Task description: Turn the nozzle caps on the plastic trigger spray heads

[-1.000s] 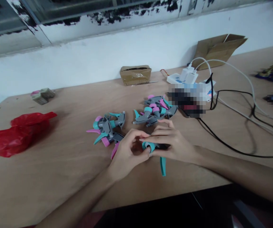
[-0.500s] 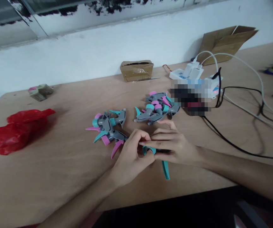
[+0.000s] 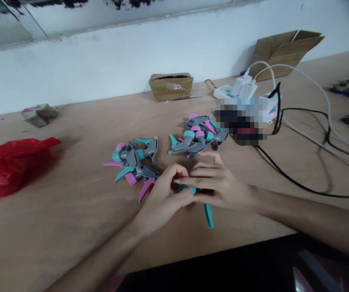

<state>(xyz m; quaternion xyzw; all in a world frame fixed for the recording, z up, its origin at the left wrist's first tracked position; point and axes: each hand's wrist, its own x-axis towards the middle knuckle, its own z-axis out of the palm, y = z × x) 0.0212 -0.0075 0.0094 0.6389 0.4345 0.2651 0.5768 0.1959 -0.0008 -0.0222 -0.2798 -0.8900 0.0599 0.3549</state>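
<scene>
Between my two hands is a trigger spray head with a teal trigger point(image 3: 208, 216) that sticks out below my right hand point(image 3: 223, 183). My right hand is closed around its body, most of which the fingers hide. The thumb and forefinger of my left hand point(image 3: 162, 198) curl round its teal collar point(image 3: 189, 188). Just beyond my left hand lies a pile of grey spray heads point(image 3: 133, 156) with pink and teal triggers and collars. A second pile of similar spray heads point(image 3: 199, 138) rests past my right fingertips.
On the left of the wooden table point(image 3: 80, 227) lies a red plastic bag point(image 3: 16, 166), with small blocks point(image 3: 40, 115) behind it. A small cardboard box point(image 3: 171, 87) is by the wall. A power strip point(image 3: 223, 92), cables and a larger open box point(image 3: 283, 52) occupy the right.
The camera view has shifted a little, so the tabletop things appear slightly further left and higher. Both hands keep nearly the same grip on the spray head.
</scene>
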